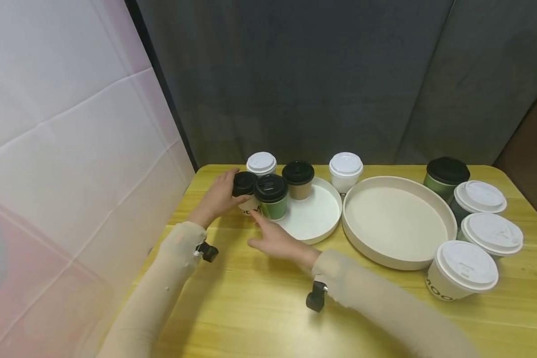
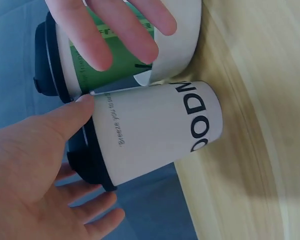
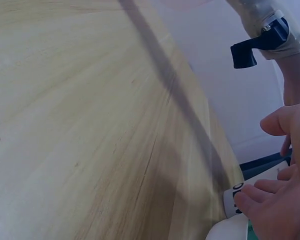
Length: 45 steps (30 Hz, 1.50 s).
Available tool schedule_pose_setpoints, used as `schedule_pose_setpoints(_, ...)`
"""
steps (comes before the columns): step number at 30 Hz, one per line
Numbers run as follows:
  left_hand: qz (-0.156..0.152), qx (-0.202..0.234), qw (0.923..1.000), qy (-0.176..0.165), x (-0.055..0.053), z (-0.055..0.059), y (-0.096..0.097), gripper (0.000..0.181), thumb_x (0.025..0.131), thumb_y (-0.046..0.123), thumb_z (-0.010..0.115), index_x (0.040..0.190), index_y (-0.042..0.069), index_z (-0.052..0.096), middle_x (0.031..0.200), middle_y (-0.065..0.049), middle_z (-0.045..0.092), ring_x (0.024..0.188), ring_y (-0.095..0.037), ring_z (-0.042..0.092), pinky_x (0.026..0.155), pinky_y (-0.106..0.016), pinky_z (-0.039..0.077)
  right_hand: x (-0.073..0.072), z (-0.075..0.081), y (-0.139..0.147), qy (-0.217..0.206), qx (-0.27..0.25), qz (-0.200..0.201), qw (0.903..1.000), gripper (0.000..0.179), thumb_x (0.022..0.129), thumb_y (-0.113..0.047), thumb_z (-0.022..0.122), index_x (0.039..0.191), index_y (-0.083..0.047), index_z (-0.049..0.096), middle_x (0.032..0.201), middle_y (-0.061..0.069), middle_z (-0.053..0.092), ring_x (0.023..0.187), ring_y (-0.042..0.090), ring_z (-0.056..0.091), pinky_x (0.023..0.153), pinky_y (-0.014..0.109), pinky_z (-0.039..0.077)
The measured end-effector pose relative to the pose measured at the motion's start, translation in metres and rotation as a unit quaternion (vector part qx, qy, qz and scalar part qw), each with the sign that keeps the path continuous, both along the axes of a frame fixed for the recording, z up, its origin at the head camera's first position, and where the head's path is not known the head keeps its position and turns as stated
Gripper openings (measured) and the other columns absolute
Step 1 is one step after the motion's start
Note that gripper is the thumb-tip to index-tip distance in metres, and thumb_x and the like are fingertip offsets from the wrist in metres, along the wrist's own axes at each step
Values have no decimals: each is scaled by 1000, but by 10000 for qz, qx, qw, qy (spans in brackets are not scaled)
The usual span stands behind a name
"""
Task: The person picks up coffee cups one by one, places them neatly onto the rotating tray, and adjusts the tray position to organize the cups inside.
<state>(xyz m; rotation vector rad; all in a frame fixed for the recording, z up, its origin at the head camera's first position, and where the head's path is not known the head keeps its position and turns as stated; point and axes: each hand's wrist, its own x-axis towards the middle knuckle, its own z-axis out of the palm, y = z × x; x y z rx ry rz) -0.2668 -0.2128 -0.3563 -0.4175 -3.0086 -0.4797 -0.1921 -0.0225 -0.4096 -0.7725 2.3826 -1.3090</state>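
Observation:
My left hand holds a white paper cup by its black lid, with the thumb on one side and the fingers round the other. The cup stands upright at the left side of the white round tray. Beside it is a green paper cup with a black lid, at the tray's left edge. My right hand is in front of these two cups, fingers extended; in the left wrist view its fingertips overlap the green cup. A brown cup with a black lid stands on the tray.
White-lidded cups stand behind the tray, one at the left and one at the right. A beige round tray adjoins the white one. Along its right side are a black-lidded green cup and several white-lidded cups. A dark partition rises behind.

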Motion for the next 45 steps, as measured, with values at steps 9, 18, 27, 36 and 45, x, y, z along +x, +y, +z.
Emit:
schedule_pose_setpoints(9,-74,137,9999,37,-5,-3,4,88,90,37,72,153,-2,23,150,-28,37,138,-44,40,116,-56,36,-2,-6,3,-47,-90,-22,9999,81,93,-21,58,160,-10,14,162,14,30,144,33,40,115,47,40)
schedule_pose_setpoints(18,-145,191,9996,133,-4,-1,3,82,91,31,71,152,-3,26,146,-29,40,134,-45,42,114,-57,37,-1,-6,2,-79,-154,-4,9998,79,95,-18,57,160,-14,13,165,8,26,146,33,39,116,45,39)
schedule_pose_setpoints(27,-37,172,9997,192,3,2,-3,82,92,30,70,153,-2,24,149,-32,36,136,-48,39,114,-59,36,1,-6,-2,54,-252,46,9997,77,94,-18,57,159,-12,17,164,8,28,144,32,42,116,44,40)
schedule_pose_setpoints(36,207,-13,9994,285,18,13,-9,84,93,31,68,154,-3,21,149,-35,34,134,-53,37,110,-63,37,9,-5,-5,-6,-226,103,9997,77,94,-20,57,159,-12,17,164,7,29,145,30,41,117,43,39)
schedule_pose_setpoints(45,332,-147,9989,299,43,35,-5,83,93,32,67,152,-6,22,149,-36,33,135,-55,37,108,-65,39,17,-4,-1,127,-355,77,9993,76,95,-21,57,159,-14,17,163,5,30,145,26,42,116,42,41)
